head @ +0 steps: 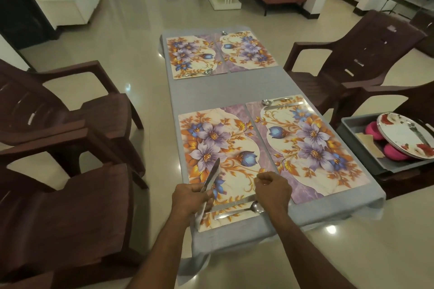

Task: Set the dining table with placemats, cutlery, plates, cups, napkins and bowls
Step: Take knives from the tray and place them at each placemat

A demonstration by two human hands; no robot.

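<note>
Left hand point(190, 198) grips knife point(210, 177) over near placemat point(218, 148) edge.

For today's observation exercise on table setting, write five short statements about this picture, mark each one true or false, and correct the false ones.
1. Four placemats lie on the table. True.
2. The left hand holds a knife. True.
3. The plates are already set on the placemats. False: they are stacked in the grey bin to the right of the table.
4. The right hand grips a spoon. False: its fingers are curled and seem to hold nothing; a spoon lies on the near placemat beside it.
5. A spoon and knife lie at the far edge of the near right placemat. True.
</note>
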